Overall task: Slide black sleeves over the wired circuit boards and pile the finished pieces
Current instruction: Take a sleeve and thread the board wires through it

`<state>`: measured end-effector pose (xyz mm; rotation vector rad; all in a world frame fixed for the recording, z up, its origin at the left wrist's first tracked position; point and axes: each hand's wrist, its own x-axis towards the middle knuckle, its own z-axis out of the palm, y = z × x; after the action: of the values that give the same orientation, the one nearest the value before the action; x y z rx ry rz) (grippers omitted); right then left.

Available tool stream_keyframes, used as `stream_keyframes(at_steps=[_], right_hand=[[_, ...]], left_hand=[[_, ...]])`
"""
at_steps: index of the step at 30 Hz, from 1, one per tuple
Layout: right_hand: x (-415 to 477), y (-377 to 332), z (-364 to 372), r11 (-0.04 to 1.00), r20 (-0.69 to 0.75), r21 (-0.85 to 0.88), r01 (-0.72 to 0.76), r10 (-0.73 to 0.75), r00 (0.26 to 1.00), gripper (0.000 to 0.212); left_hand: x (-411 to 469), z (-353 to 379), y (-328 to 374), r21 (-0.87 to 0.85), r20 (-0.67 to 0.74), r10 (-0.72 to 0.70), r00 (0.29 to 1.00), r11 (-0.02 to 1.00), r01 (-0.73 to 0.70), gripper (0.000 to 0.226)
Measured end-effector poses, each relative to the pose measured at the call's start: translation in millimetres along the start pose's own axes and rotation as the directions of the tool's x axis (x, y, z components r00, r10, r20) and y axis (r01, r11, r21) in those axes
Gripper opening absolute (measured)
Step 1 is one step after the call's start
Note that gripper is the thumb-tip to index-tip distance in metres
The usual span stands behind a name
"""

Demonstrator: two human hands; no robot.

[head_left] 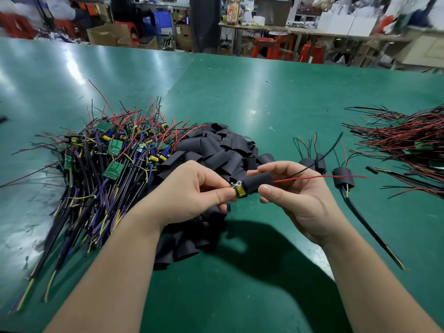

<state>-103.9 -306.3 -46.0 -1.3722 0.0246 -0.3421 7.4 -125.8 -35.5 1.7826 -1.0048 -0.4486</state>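
My left hand pinches the exposed end of a wired circuit board, where yellow and blue parts show. My right hand holds a black sleeve that covers most of that board. A red wire and a black wire stick out of the sleeve to the right. A heap of loose black sleeves lies just behind my hands. To its left is a tangle of bare wired boards with green boards showing. A few sleeved pieces lie on the table to the right.
The green table stretches away in front. A bundle of red and black wires lies at the far right. Stools, boxes and benches stand beyond the table's far edge.
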Motion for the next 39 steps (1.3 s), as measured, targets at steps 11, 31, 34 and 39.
stream_keyframes(at_steps=[11,31,34,39], right_hand=[[1,7,7,0.995,-0.021,-0.101,-0.010,0.008,1.000,0.035],[1,22,18,0.990,-0.015,-0.141,0.012,-0.015,1.000,0.035],[2,26,21,0.999,-0.032,-0.009,-0.049,0.049,0.998,0.035],[4,30,25,0.995,-0.035,0.069,-0.069,0.071,0.997,0.042]], left_hand=[[3,4,-5,0.040,-0.037,0.004,0.999,0.999,-0.002,0.013],[5,5,-4,-0.015,-0.021,-0.101,0.995,0.995,0.101,0.020],[4,8,-4,-0.026,-0.035,-0.123,0.992,0.992,0.123,0.023],[7,11,-3,-0.113,-0.089,-0.170,0.981,0.981,0.159,0.022]])
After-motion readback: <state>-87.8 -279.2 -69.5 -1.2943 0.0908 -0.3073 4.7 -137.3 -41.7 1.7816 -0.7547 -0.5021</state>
